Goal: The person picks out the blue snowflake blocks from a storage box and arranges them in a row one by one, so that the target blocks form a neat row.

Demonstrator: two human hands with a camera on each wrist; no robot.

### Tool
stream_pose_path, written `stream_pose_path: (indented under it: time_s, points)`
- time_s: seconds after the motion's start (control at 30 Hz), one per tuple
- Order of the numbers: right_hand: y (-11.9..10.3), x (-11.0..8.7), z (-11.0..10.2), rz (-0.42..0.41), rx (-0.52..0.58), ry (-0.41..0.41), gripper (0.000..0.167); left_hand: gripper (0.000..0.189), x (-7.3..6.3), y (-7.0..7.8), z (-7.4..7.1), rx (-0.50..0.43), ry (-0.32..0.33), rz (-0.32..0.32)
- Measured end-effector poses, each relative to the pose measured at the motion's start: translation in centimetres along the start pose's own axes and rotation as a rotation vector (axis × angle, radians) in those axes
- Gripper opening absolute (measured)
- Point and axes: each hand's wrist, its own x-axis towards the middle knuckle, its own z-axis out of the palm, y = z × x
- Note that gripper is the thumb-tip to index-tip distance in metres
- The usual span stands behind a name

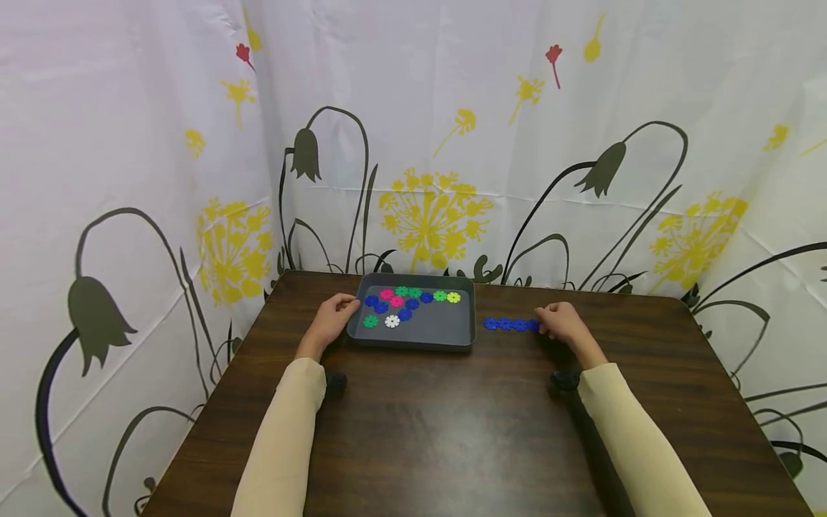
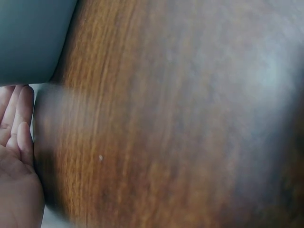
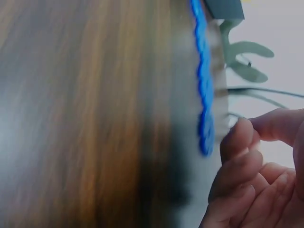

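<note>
In the head view a grey tray (image 1: 413, 337) holds several small notched, flower-shaped discs. They include a white disc (image 1: 392, 322), a yellow disc (image 1: 454, 297), and blue, green and pink ones. My left hand (image 1: 332, 319) is at the tray's left side, its fingers extended against the wall in the left wrist view. Right of the tray a row of joined blue discs (image 1: 512, 324) lies on the table. Beside the row's right end is my right hand (image 1: 561, 321). In the right wrist view its fingers are loosely bent, apart from the blue row (image 3: 204, 85), and nothing shows between them.
Everything stands on a dark brown wooden table (image 1: 446, 416). White curtains (image 1: 413, 86) printed with flowers hang close behind its back edge and along both sides. Dark bands (image 1: 565, 380) show at both wrists.
</note>
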Motion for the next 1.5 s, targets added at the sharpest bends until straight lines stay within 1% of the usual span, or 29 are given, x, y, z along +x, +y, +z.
stream_pose_path:
  time_s: [0.1, 0.2, 0.37, 0.5, 0.6, 0.77, 0.9, 1.0, 1.17, 1.27, 1.4, 1.5]
  points:
    - [-1.3, 0.1, 0.8, -0.035, 0.004, 0.034, 0.043, 0.047, -0.1, -0.3, 0.2, -0.001, -0.005, 0.002]
    - [-2.7, 0.2, 1.8, -0.083, 0.005, 0.050, 0.042, 0.048, -0.3, -0.6, 0.3, -0.002, -0.013, -0.005]
    - [-5.4, 0.5, 3.8, -0.155, 0.002, 0.031, 0.043, 0.048, -0.4, -0.7, 0.2, -0.007, 0.002, -0.015]
    - [-7.8, 0.7, 5.5, -0.207, -0.028, 0.023, 0.037, 0.047, -0.3, -0.6, -0.1, -0.003, 0.011, -0.005]
    - [-9.6, 0.8, 6.9, -0.244, -0.064, 0.002, 0.032, 0.047, -0.3, -0.5, -0.2, -0.003, 0.015, 0.000]
    - [-12.5, 1.3, 9.0, -0.291, -0.108, -0.092, 0.030, 0.046, -0.3, -0.4, -0.2, -0.004, 0.005, -0.006]
    - [-14.6, 2.1, 10.4, -0.292, -0.170, -0.147, 0.029, 0.045, -0.3, -0.3, -0.1, -0.009, 0.007, -0.001]
    - [-15.7, 3.0, 11.4, -0.283, -0.231, -0.175, 0.026, 0.044, -0.2, -0.2, -0.1, -0.010, 0.010, 0.006]
    - [-16.5, 4.4, 12.9, -0.266, -0.260, -0.206, 0.020, 0.043, -0.1, -0.2, 0.0, -0.016, 0.015, 0.017]
    - [-16.4, 5.4, 13.9, -0.257, -0.341, -0.175, 0.021, 0.043, -0.1, -0.2, 0.1, -0.015, 0.021, 0.023]
    - [-16.5, 5.8, 14.8, -0.216, -0.480, -0.134, 0.031, 0.042, -0.2, -0.2, 0.2, -0.017, 0.033, 0.024]
    - [-16.8, 5.7, 15.2, -0.187, -0.515, -0.131, 0.035, 0.042, -0.2, -0.3, 0.0, -0.020, 0.040, 0.027]
